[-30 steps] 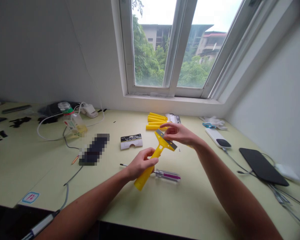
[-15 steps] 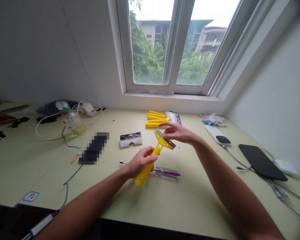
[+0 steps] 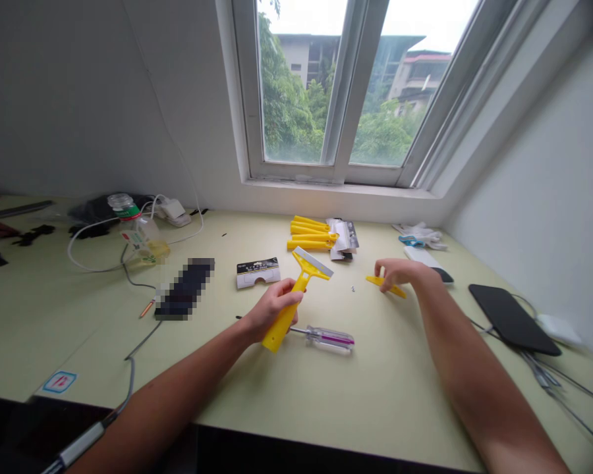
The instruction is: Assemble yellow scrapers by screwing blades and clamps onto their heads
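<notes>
My left hand [image 3: 271, 313] wraps the scraper handle [image 3: 277, 332], likely to avoid its blade [image 3: 313, 259] | my right hand [image 3: 399, 272], nearly closed, pinches a yellow strip [image 3: 374, 281]

"What does the person have on the left hand [image 3: 271, 313]?"
"It's bare, and so is the left wrist [image 3: 247, 329]."
"And the left forearm [image 3: 188, 375]?"
"Bare as far as it shows: slender near the hand, broadening toward the bottom of the view."
"The right hand [image 3: 400, 273]?"
"Bare too, rounded at the knuckles."
"And the right forearm [image 3: 449, 355]?"
"Uncovered, narrow above, thicker below, its fine detail too soft to tell."
</notes>
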The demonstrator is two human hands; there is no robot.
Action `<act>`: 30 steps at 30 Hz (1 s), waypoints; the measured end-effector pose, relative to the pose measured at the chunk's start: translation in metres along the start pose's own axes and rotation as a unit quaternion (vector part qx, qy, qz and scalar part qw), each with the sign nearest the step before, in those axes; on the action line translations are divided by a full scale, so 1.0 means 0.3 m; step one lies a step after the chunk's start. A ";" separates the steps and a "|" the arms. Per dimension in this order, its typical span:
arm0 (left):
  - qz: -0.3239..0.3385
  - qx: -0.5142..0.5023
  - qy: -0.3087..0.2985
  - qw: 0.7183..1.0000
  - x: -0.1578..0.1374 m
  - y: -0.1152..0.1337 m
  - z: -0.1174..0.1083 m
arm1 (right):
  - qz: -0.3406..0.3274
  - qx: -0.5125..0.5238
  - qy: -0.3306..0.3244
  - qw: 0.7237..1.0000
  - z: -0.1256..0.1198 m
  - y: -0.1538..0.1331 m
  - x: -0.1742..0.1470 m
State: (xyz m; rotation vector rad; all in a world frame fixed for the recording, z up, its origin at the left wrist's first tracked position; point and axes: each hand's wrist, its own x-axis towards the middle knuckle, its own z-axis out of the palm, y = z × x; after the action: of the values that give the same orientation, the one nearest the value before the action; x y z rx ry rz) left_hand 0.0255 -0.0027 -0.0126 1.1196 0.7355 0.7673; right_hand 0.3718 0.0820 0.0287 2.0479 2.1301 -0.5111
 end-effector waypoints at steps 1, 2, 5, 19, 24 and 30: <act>-0.001 0.001 0.002 1.000 0.000 0.000 -0.001 | 0.006 0.007 -0.020 1.000 0.009 0.015 0.006; -0.002 0.003 0.003 1.000 0.000 0.000 -0.001 | 0.008 0.020 -0.041 0.999 0.016 0.024 0.012; -0.004 0.007 0.005 1.000 0.000 0.000 -0.002 | -0.012 0.060 -0.072 0.996 0.013 0.032 0.018; 0.006 0.022 -0.001 1.000 -0.004 0.004 0.012 | -0.301 0.399 0.241 0.832 -0.121 -0.265 -0.208; 0.010 0.023 0.003 1.000 -0.006 0.008 0.018 | -0.331 0.436 0.245 0.800 -0.049 -0.392 -0.184; 0.015 0.022 0.020 0.999 -0.005 0.003 0.021 | -0.238 0.458 0.288 0.807 0.029 -0.465 -0.130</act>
State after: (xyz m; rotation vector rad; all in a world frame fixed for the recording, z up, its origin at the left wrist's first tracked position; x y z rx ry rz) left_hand 0.0297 -0.0070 -0.0098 1.1602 0.7744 0.8032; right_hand 0.2350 0.0403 0.0537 2.2337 3.2674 -1.3621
